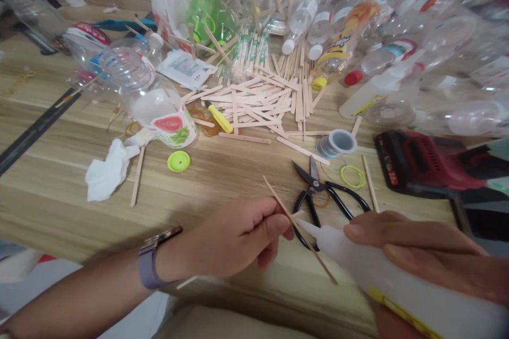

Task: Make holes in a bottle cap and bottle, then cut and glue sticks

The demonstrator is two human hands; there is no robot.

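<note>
My left hand [242, 233], with a watch at the wrist, pinches a thin wooden craft stick [318, 260] near its middle. The stick slants down to the right over the table's front edge. A short piece of wood juts out beside my fingertips. My right hand [421, 243] is wrapped round a white glue bottle [358, 259] with a yellow label. The bottle's narrow tip points left and meets or nearly meets the stick; I cannot tell which. Just beyond both hands lie black-handled scissors [316, 185] with their blades apart.
A heap of craft sticks [254, 100] covers the table's middle, with a yellow-handled tool [220, 118] at its edge. Plastic bottles crowd the back and right. A wire spool [337, 144] and a red power tool [421, 161] stand right. A lime cap [178, 161] and crumpled tissue [109, 172] lie left.
</note>
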